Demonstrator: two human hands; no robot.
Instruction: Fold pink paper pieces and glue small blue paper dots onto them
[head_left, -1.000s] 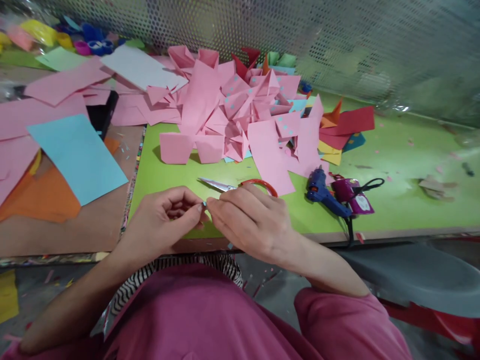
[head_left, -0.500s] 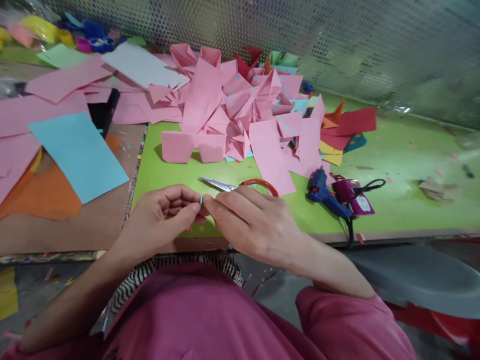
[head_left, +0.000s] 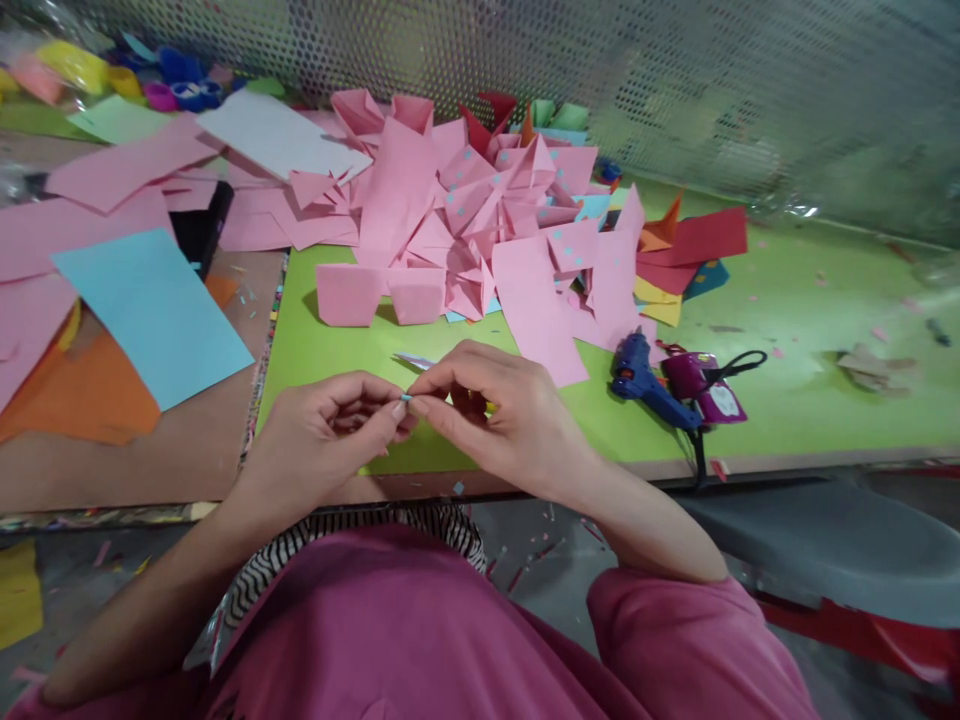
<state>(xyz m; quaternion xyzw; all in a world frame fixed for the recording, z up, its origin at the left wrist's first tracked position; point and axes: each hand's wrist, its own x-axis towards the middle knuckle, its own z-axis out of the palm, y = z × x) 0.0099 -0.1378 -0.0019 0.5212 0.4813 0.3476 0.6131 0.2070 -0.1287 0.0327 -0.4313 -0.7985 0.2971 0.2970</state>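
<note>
A tiny strip of light-blue paper (head_left: pixel 406 397) sits where the fingertips of both hands meet, above the table's front edge. My left hand (head_left: pixel 322 430) pinches it between thumb and forefinger, the other fingers curled. From the other side, my right hand (head_left: pixel 510 420) has thumb and forefinger closed on the same strip. Just behind the hands lie scissors (head_left: pixel 412 361); their blade tip shows, while my right hand covers most of the rest. A folded pink paper piece (head_left: pixel 349 295) stands on the green surface farther back.
Pink folded papers (head_left: pixel 401 190) are heaped at the back centre. A blue glue gun (head_left: pixel 637 375) and a purple box (head_left: pixel 701 385) with a black cord lie to the right. At the left, a light-blue sheet (head_left: pixel 154 310) overlaps orange paper (head_left: pixel 90 390). A grey stool (head_left: pixel 840 545) stands front right.
My right hand has lifted and rotated, its thumb now showing below the forefinger, and it covers the scissors' red handles. The blue strip has turned from upright to roughly level.
</note>
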